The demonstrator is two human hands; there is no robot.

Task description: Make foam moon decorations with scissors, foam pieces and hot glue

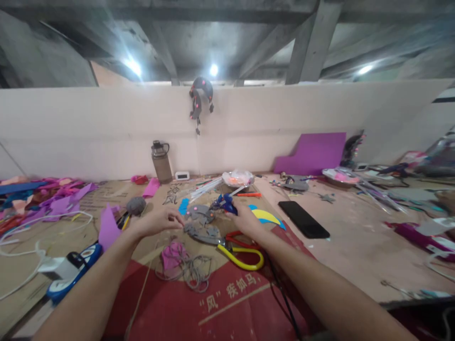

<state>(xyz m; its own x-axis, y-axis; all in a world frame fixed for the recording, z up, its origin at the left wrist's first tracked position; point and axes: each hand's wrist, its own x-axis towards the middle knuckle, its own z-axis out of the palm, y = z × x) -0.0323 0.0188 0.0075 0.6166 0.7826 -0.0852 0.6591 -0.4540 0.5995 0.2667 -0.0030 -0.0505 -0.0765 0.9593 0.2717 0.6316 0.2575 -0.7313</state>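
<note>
Red-printed cardboard (170,312) fronts the grey felt crescent (201,214), crosswise between nearer left hand (159,221), curled, hold unclear, and right hand (245,220) gripping blue glue gun (225,203).

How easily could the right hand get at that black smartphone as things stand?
Probably not at once: the right hand appears to hold a blue glue gun. Once emptied, it likely could: the black smartphone lies uncovered to its right, and the yellow crescent between them looks flat.
</note>
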